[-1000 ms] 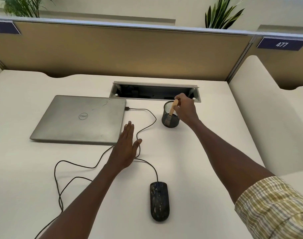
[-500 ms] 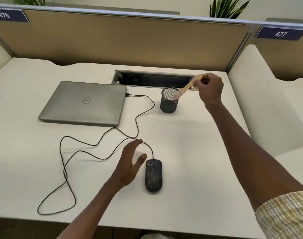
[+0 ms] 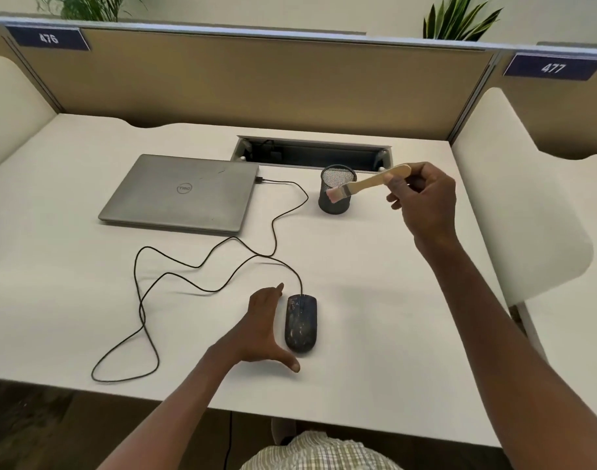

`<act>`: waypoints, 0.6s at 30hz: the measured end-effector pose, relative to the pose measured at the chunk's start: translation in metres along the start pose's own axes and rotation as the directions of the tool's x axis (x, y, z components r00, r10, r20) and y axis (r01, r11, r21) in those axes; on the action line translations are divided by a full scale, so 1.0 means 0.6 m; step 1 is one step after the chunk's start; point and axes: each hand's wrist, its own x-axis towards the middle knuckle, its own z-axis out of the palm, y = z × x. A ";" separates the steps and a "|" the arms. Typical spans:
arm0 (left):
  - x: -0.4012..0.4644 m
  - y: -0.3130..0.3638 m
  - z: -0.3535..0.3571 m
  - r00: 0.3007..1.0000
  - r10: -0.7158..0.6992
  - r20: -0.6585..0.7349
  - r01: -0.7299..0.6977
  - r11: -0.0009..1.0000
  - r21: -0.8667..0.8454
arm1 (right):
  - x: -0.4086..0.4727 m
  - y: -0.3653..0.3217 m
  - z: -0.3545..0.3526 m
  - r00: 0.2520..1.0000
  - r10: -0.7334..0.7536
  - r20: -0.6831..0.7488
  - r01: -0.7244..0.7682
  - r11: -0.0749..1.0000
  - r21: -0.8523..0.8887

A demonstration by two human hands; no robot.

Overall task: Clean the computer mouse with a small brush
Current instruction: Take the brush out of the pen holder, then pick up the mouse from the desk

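Since 0.5 s ago: brush point(image 3: 368, 183) lifted clear of cup point(image 3: 336, 188), left hand point(image 3: 266, 329) closes on mouse point(image 3: 301, 323) | head: right hand point(image 3: 422, 198) pinches brush handle; left open, just beside mouse | mouse at 7 o'clock from brush, long axis 12–6, cable point(image 3: 188, 266) at 12.

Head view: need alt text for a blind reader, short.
A person's right hand holds a small wooden brush in the air while the left hand rests open beside a dirty black mouse on a white desk. Behind are a closed laptop and a mesh cup.
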 end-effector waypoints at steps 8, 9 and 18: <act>0.009 -0.007 0.020 0.997 0.003 -0.082 -0.003 1.000 0.001 | -0.023 -0.007 -0.023 1.000 -0.009 0.018 0.009 1.000 0.009; 0.010 -0.007 0.023 0.995 0.006 -0.095 -0.006 1.000 0.003 | -0.025 -0.007 -0.026 1.000 -0.013 0.015 0.013 1.000 0.009; 0.020 -0.008 0.036 0.982 0.026 -0.185 -0.029 1.000 -0.013 | -0.043 0.003 -0.048 1.000 -0.014 -0.012 0.014 0.999 -0.046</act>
